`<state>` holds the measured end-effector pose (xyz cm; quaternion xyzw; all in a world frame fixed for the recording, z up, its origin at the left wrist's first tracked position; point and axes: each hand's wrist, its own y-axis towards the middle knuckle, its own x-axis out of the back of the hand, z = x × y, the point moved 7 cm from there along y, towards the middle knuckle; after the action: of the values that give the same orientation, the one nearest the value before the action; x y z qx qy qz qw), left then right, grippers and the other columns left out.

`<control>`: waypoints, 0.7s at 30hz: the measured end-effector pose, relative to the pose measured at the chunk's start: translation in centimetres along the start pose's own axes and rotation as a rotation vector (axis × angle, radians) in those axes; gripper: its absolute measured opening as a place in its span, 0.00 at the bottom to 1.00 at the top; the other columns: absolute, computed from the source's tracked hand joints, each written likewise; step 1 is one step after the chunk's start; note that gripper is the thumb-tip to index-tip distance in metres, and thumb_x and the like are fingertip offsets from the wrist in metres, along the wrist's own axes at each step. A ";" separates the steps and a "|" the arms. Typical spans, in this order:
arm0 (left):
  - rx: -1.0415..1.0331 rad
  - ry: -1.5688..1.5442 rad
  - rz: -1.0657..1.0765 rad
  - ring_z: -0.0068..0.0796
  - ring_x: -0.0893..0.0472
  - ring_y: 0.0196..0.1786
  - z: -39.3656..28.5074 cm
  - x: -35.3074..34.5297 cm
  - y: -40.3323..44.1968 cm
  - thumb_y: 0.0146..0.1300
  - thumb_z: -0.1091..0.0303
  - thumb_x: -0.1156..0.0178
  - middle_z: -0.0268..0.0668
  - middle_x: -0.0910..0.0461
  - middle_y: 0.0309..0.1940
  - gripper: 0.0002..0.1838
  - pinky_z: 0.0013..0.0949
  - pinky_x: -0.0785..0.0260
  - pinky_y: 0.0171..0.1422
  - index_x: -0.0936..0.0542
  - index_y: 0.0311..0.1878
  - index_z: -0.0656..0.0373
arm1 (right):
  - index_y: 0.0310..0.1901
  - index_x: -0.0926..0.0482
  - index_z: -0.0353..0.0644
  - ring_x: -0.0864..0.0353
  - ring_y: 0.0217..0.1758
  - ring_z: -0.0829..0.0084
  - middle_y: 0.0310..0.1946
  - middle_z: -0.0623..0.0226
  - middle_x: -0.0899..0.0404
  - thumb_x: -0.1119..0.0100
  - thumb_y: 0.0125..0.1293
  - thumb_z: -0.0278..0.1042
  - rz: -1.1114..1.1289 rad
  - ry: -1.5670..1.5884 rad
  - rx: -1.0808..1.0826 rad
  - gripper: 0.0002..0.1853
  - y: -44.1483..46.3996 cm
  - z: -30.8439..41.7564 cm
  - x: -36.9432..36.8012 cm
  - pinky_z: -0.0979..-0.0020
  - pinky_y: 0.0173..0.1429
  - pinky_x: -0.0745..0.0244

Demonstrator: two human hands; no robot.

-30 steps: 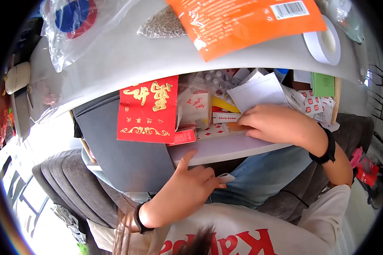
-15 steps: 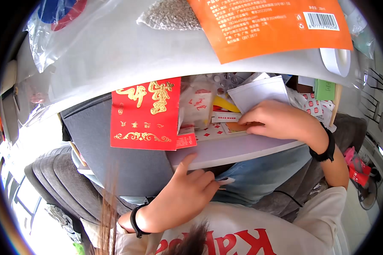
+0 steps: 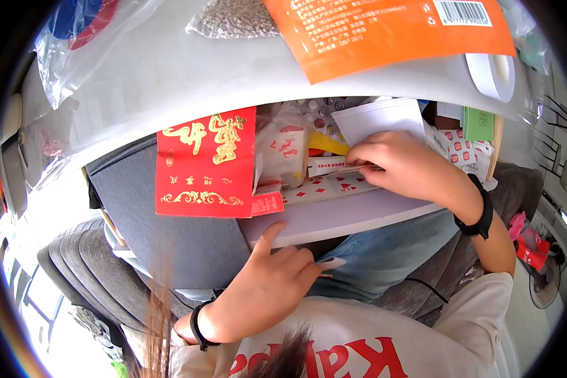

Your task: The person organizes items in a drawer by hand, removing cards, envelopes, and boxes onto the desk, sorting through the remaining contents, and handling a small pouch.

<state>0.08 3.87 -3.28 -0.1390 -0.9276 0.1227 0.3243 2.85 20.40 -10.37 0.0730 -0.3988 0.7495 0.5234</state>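
My right hand reaches into the open drawer, fingers bent and pressed together at the end of a white paper strip; what they hold is hidden. Beneath lie playing cards with red marks, and a yellow object is just above the strip. A white paper lies behind the fingers. My left hand is at the drawer's front edge, its thumb resting near it and its other fingers curled round a small white item that sticks out to the right.
A red envelope with gold writing lies over a dark folder at the drawer's left. Green booklet at the drawer's right. On the tabletop are an orange pouch, a white tape roll and a bag of granules.
My right hand has shifted slightly up and deeper into the drawer. The orange-brown card by its fingertips no longer shows, and more of the red-marked cards is visible. My left hand keeps its hold.
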 end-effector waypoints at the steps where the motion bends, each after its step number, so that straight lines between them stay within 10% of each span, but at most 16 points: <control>1: 0.017 -0.022 -0.019 0.23 0.24 0.33 0.0 0.1 0.0 0.48 0.75 0.41 0.27 0.28 0.28 0.11 0.48 0.45 0.67 0.19 0.36 0.52 | 0.38 0.20 0.34 0.19 0.33 0.58 0.30 0.54 0.19 0.41 0.52 0.24 0.024 0.055 -0.028 0.10 -0.2 -0.1 0.2 0.65 0.41 0.24; 14: 0.027 -0.073 -0.035 0.25 0.24 0.34 0.1 0.2 0.1 0.49 0.74 0.39 0.28 0.27 0.29 0.08 0.48 0.44 0.66 0.20 0.35 0.54 | 0.37 0.20 0.32 0.18 0.32 0.65 0.30 0.59 0.17 0.42 0.56 0.23 0.091 0.319 -0.027 0.07 -2.8 -0.6 1.2 0.70 0.40 0.24; 21: 0.033 -0.113 -0.088 0.28 0.23 0.36 0.2 0.3 -0.1 0.51 0.75 0.39 0.32 0.25 0.30 0.07 0.49 0.43 0.65 0.21 0.35 0.56 | 0.28 0.21 0.37 0.22 0.35 0.69 0.33 0.69 0.20 0.38 0.48 0.25 -0.400 -0.131 0.326 0.05 -6.3 3.6 2.7 0.69 0.41 0.28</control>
<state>-0.34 3.89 -3.24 -0.0858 -0.9474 0.1313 0.2790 5.85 20.82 -3.27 0.2819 -0.2834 0.6792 0.6156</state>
